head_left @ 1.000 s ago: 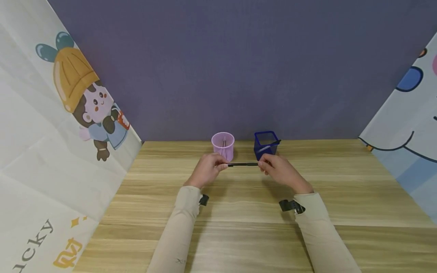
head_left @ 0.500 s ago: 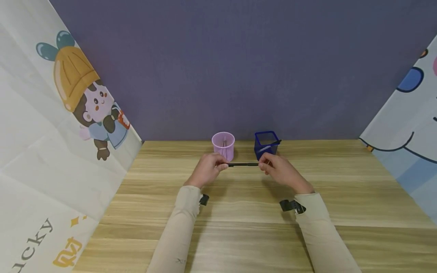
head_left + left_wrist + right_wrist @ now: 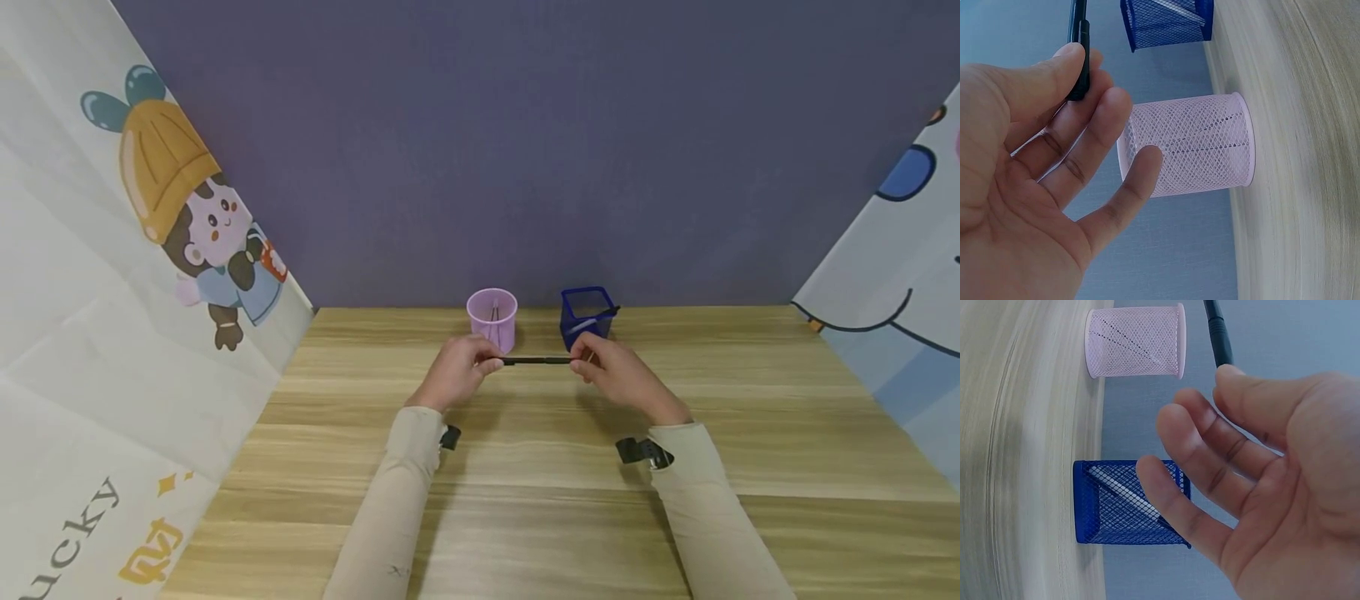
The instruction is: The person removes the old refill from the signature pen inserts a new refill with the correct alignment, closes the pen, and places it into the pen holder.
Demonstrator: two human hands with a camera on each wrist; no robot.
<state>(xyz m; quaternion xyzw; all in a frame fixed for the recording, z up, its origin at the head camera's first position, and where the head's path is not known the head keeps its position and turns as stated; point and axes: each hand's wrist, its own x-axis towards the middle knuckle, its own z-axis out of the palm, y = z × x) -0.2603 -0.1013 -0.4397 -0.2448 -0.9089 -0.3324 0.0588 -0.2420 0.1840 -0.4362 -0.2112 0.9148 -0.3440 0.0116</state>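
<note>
A slim black pen (image 3: 536, 361) is held level between both hands, above the table and in front of two pen holders. My left hand (image 3: 459, 371) pinches its clip end between thumb and fingers; the clip shows in the left wrist view on the pen (image 3: 1077, 59). With thumb and fingertips my right hand (image 3: 622, 377) pinches the other end. Behind the left hand stands a round pink mesh pen holder (image 3: 492, 321) with thin dark sticks inside. Behind the right hand, a square blue mesh pen holder (image 3: 577, 333) has a white-and-black pen (image 3: 1125, 492) leaning in it.
Both holders stand on a wood-grain table (image 3: 525, 517), near its back edge. A dark blue-grey backdrop (image 3: 525, 150) rises behind them. Printed cloth sheets hang on either side, the left one with a cartoon figure (image 3: 225, 242).
The head view has shifted very slightly. Both hands keep the pen in nearly the same place, and the two holders stay put.
</note>
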